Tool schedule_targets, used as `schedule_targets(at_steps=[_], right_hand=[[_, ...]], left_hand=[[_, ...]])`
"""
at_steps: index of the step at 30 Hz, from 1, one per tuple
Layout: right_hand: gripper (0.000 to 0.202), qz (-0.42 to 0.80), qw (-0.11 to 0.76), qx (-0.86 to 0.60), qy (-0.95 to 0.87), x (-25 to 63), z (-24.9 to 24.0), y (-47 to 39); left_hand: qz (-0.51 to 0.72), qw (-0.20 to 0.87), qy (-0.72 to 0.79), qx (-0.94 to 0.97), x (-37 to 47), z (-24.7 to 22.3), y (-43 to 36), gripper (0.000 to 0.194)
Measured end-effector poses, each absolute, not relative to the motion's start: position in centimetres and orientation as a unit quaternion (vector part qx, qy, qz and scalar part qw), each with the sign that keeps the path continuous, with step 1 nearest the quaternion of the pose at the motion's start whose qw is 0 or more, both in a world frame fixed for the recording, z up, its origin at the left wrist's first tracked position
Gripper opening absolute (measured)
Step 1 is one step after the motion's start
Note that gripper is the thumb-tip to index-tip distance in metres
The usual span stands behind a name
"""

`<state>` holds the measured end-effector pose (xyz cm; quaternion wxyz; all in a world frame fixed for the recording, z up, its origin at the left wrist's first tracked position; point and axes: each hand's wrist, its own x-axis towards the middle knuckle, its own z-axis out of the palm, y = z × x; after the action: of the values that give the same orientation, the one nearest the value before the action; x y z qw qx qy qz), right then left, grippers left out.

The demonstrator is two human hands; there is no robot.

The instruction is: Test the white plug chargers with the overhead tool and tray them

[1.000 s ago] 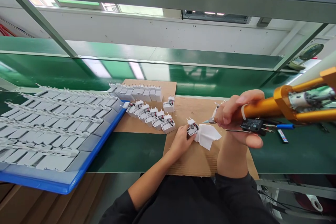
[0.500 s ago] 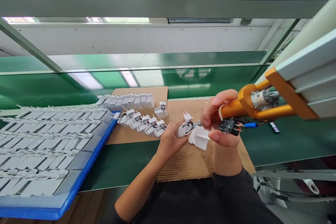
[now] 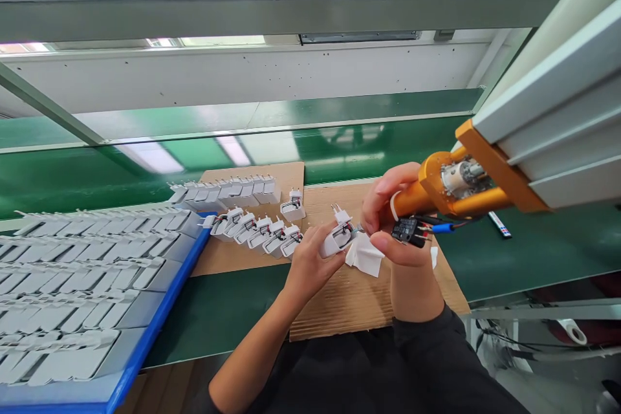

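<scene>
My left hand [image 3: 310, 257] is closed around a white two-pin power adapter [image 3: 334, 240], with its pins pointing up and its open side showing wires and parts. My right hand [image 3: 395, 220] grips the orange front of a dispensing gun [image 3: 412, 199] with a black switch [image 3: 409, 231] by the thumb. The gun's thin tip meets or nearly meets the adapter's open side; contact is hard to make out. Left of my left hand stands a row of open adapters [image 3: 259, 231], wires visible inside. One more open adapter [image 3: 293, 207] stands apart behind them.
Closed-looking adapters [image 3: 228, 193] line the back of a cardboard sheet [image 3: 286, 174]. A blue-rimmed tray [image 3: 165, 310] at left holds many white housings. White paper [image 3: 365, 255] lies on the front cardboard [image 3: 339, 310]. A small remote-like item [image 3: 499, 225] is at right; a metal bar [image 3: 291, 10] crosses above.
The view has shifted slightly, so the gun and hands appear a little farther left. Both hands keep the same hold, with the tip still at the adapter.
</scene>
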<state>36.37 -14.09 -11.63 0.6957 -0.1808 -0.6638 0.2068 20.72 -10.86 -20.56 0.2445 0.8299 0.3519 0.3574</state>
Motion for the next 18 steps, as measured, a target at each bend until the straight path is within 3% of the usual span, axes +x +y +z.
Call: schedule_targets(at_steps=[18], right_hand=[[0.041, 0.210, 0.700, -0.164, -0.663, 36.26, -11.57, -14.16]], left_hand=[[0.370, 0.252, 0.343, 0.826, 20.61, -20.76, -10.89, 0.038]])
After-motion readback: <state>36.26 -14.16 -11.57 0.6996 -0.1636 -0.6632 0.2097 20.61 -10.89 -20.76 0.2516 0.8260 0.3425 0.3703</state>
